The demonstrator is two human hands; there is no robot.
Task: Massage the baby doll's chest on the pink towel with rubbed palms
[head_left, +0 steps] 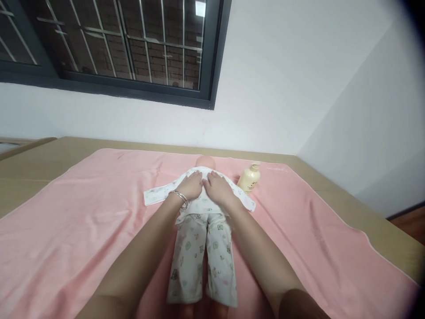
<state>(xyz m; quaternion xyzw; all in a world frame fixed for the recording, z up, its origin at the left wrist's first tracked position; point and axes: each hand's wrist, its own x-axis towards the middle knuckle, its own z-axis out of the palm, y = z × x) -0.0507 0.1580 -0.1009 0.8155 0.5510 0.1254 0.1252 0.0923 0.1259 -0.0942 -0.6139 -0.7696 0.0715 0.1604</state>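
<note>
Doll (206, 209) lies stretched out on its length in front of me, round head (205, 161) at the far end, in a white printed top (197, 205) and matching trousers (188, 259). Which way it faces, I cannot make out. Both my hands rest on the upper part of the top, just short of the head: left grip (191, 185) and right grip (217, 187) side by side, laid fairly flat, fingers loosely extended, neither closed around anything. Silvery bangles (181, 199) on my left wrist.

Sleeves spread to either side; near the right one, a pale yellow bottle (249, 178). Under all of it, a pink cloth (99, 212), creased, with a pale edge. The tan surface (109, 143) shows around it at the far side and both flanks.

Beyond: white wall (265, 79), cornering at right. Upper left, a dark-framed window (212, 66), metal bars and brickwork behind the glass.
</note>
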